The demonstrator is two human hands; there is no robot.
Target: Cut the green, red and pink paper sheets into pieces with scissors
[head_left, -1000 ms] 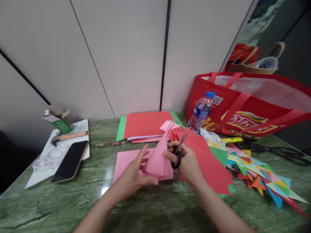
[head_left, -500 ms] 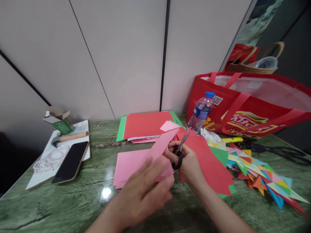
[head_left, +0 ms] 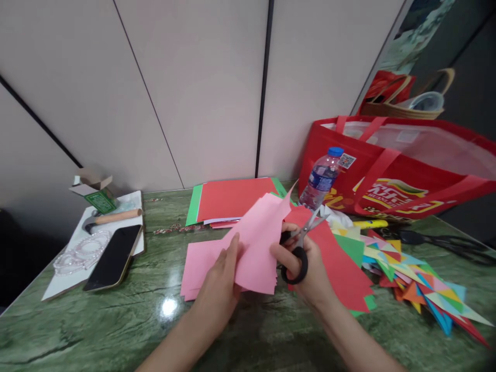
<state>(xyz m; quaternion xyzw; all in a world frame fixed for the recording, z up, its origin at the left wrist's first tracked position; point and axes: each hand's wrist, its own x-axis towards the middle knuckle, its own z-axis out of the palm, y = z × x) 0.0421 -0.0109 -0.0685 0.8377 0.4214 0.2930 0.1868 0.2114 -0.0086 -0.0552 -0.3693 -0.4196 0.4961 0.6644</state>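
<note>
Raised above the table is a sheet of pink paper [head_left: 259, 248], curved and partly folded, with a strip sticking up at its top right. My left hand [head_left: 220, 289] grips the sheet's left side, thumb on top. My right hand [head_left: 312, 274] holds black-handled scissors [head_left: 295, 266] with their blades parted, pointing up and right. Its thumb sits by the sheet's right edge; whether it pinches the paper too is hard to tell. More pink sheets [head_left: 196, 266] lie flat on the table, partly covered by the raised one. Red sheets [head_left: 333, 258] lie under and beyond my right hand.
At the back lies a stack of red and green paper [head_left: 236, 194]. A water bottle [head_left: 321, 175] stands before a red bag [head_left: 403, 165]. Folded colourful paper pieces [head_left: 418, 279] spread at right. A phone [head_left: 113, 258], hammer [head_left: 112, 218] and small green box [head_left: 98, 199] are at left.
My left hand has moved from over the paper to gripping its left side. The pink sheet has been lifted and turned. The scissors have shifted right and opened.
</note>
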